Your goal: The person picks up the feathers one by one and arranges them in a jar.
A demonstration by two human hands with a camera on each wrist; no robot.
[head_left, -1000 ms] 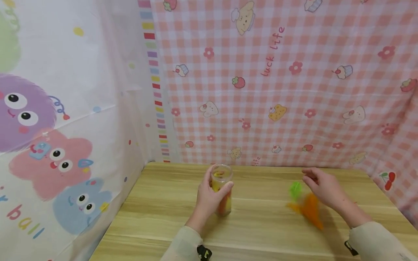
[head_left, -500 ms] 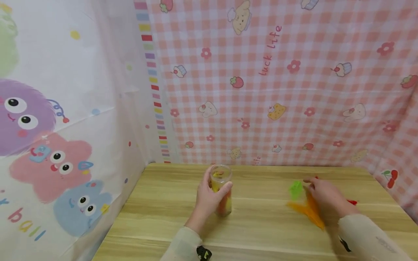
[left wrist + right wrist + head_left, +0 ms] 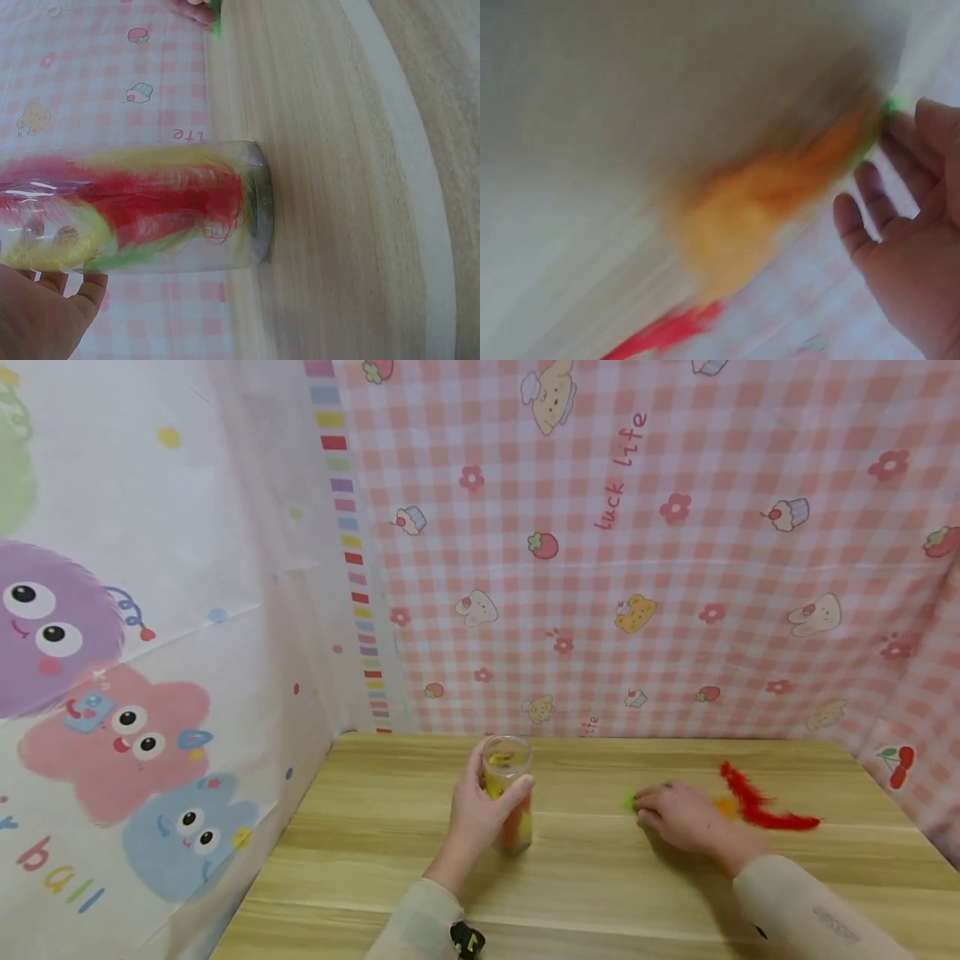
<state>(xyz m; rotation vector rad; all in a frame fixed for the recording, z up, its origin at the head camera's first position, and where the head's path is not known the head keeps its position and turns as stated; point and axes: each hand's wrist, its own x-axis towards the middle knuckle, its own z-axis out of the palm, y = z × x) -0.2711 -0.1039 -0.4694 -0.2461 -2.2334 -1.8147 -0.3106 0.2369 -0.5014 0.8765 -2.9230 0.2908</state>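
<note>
Left hand [image 3: 476, 814]: grasping, fingers and thumb curled round a clear, colourless plastic cylinder jar [image 3: 514, 833]. Jar upright on the tabletop, left of centre, round rim uppermost; red, yellow and green feathery strips [image 3: 180, 199] show through its wall.

Right hand [image 3: 681, 821]: low over the tabletop, fingers bent, tips at a bright green fluffy piece [image 3: 628, 803], mostly hidden by the hand. Cannot tell whether the piece is pinched or only touched.

A soft orange feathery piece [image 3: 739, 225] lies next to the right hand, blurred in the wrist view, where it stretches toward the green. In the head view only a patch of it shows, beyond the wrist. Contact with the fingers unclear.

Farther right: a bright red feathery strip [image 3: 759, 812], bent at an angle, flat on the tabletop, near the orange; cannot tell whether they touch.

Surface: light wood-grain tabletop [image 3: 585, 877]. Cream sleeves [image 3: 817, 902] on both arms; a small black item [image 3: 468, 940] at the left cuff.

Behind: pink-and-white checked cloth [image 3: 742, 568] printed with strawberries, cupcakes and flowers. At left, white cloth [image 3: 251, 693] with purple, pink and blue cartoon figures.
</note>
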